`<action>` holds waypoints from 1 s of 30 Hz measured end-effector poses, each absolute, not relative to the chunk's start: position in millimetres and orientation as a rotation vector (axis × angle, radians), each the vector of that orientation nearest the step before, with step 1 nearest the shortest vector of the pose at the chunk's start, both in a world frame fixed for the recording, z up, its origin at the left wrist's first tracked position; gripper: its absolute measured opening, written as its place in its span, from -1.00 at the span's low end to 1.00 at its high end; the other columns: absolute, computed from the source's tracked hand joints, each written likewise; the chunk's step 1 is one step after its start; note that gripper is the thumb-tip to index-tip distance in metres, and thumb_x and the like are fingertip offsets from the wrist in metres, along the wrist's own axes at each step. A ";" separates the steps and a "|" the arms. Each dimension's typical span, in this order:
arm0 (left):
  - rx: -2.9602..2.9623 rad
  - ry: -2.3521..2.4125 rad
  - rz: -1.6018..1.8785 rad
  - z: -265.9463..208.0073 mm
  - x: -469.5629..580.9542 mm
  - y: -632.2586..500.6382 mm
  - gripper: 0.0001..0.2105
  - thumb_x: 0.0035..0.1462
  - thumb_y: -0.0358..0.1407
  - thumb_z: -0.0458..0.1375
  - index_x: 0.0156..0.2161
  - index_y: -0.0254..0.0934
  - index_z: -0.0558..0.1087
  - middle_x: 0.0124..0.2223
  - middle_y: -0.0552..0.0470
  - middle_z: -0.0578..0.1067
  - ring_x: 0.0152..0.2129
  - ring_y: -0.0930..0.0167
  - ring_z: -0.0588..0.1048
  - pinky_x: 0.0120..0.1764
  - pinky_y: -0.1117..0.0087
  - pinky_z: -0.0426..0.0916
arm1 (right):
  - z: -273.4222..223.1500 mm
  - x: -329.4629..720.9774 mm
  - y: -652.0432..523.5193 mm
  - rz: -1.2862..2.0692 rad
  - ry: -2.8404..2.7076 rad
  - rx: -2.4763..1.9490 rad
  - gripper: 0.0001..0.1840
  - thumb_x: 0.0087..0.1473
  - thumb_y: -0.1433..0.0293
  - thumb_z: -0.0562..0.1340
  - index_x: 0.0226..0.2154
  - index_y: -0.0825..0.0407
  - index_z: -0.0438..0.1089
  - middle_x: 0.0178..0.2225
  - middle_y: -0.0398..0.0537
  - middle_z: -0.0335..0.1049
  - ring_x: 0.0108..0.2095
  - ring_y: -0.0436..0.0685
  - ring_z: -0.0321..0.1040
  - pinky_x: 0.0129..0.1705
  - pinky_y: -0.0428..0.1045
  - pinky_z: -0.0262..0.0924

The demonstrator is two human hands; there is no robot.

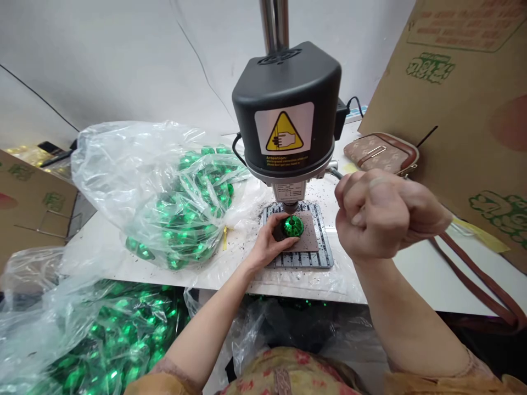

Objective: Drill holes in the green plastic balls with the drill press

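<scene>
Under the drill press (pixel 288 120), my left hand (pixel 269 238) pinches a shiny green faceted piece (pixel 293 226) between thumb and fingers. The piece rests on a square brownish board (pixel 310 236) on the slotted grey base plate (pixel 327 258). Directly over the green piece sits the drill chuck (pixel 290 208), its tip reaching down to the middle of the piece; whether it has gone in, I cannot tell. My right hand (pixel 379 214) is closed in a fist round the feed lever (pixel 335 173) at the press's right side. Most of that lever is hidden by my fingers.
A clear plastic bag (pixel 135 159) of green faceted pieces lies left on the white table (pixel 415 280). Another bag (pixel 123 329) of them is below the front edge. A patterned purse (pixel 381 152) and large cardboard box (pixel 465 126) stand right. Dark shavings surround the base.
</scene>
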State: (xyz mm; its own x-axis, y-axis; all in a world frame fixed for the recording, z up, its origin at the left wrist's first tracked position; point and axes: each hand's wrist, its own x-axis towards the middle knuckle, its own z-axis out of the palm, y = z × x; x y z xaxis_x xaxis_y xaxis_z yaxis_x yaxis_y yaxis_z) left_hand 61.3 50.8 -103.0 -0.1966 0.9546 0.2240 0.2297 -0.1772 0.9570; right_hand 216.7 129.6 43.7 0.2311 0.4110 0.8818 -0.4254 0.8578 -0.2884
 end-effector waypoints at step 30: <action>1.451 1.505 1.446 -101.9 64.5 49.6 -0.44 0.05 -0.10 0.45 0.10 -0.21 0.40 0.08 -0.11 0.55 0.05 0.20 0.53 0.13 0.14 0.42 | 62.9 213.5 128.2 0.602 -1.184 -0.108 -0.46 0.17 0.47 0.21 -0.65 0.03 -0.15 -0.70 -0.27 -0.14 -0.69 -0.14 -0.11 -0.63 -0.05 -0.17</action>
